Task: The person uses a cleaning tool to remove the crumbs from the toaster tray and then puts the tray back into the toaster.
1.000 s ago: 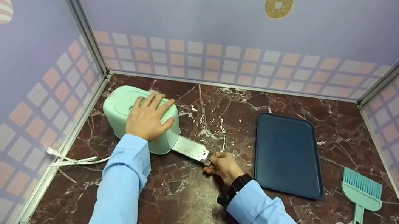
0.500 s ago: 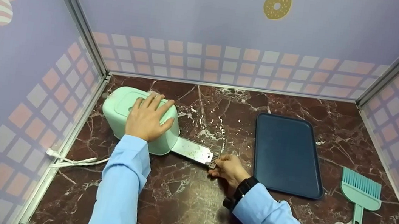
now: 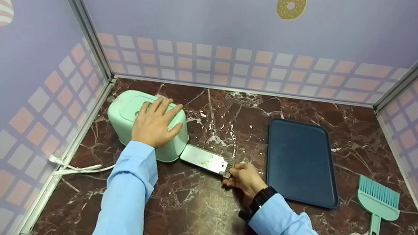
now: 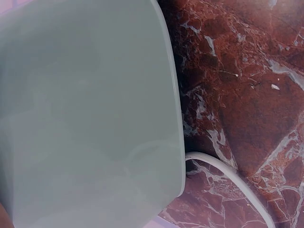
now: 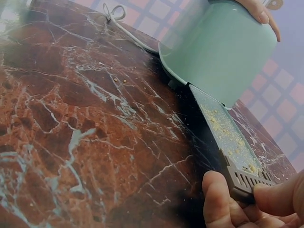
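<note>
A mint-green toaster (image 3: 120,116) stands at the left of the marbled surface. My left hand (image 3: 154,126) rests on its top with the fingers spread. Out of the toaster's right end juts a flat metal crumb tray (image 3: 204,159), whose inner end is at the toaster's lower edge; whether any of it is still inside cannot be told. My right hand (image 3: 245,178) pinches the tray's slotted brown end between thumb and fingers. Yellowish crumbs (image 5: 228,133) lie on the tray in the right wrist view. The toaster's side (image 4: 90,114) fills much of the left wrist view.
A dark blue tray (image 3: 301,164) lies right of my right hand. Farther right is a teal hand brush (image 3: 378,210). The white power cord (image 3: 79,169) lies at the toaster's left. Patterned walls (image 3: 220,23) close in the back and both sides. Pale bits dot the surface behind the crumb tray.
My right hand has drawn the crumb tray farther out of the toaster, to the right and slightly toward me. My left hand and the toaster have stayed put.
</note>
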